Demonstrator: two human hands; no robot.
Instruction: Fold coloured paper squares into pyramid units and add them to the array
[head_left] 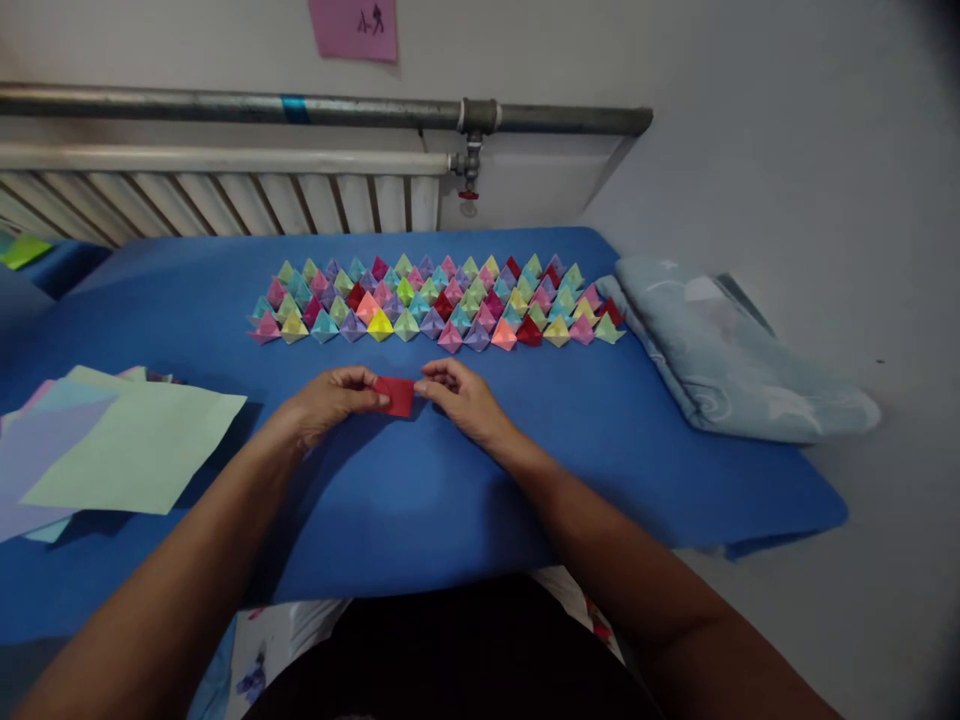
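A small folded piece of red paper (pixel 400 397) is held just above the blue surface. My left hand (pixel 335 402) pinches its left end between thumb and fingers. At its right edge, my right hand (pixel 459 395) has thumb and fingertips closed on the corner. Beyond my hands stand several rows of folded paper boats (pixel 431 322) in many colours, packed close together. To the left lies a loose stack of square paper sheets (pixel 150 440), with a pale green one on top and purple, blue and pink edges showing beneath.
The blue-covered table (pixel 420 500) reaches back to a white radiator (pixel 285 205) and a metal pipe (pixel 375 110). A folded pale blue cloth (pixel 720 350) lies at the right by the wall. A pink note (pixel 352 28) is on the wall.
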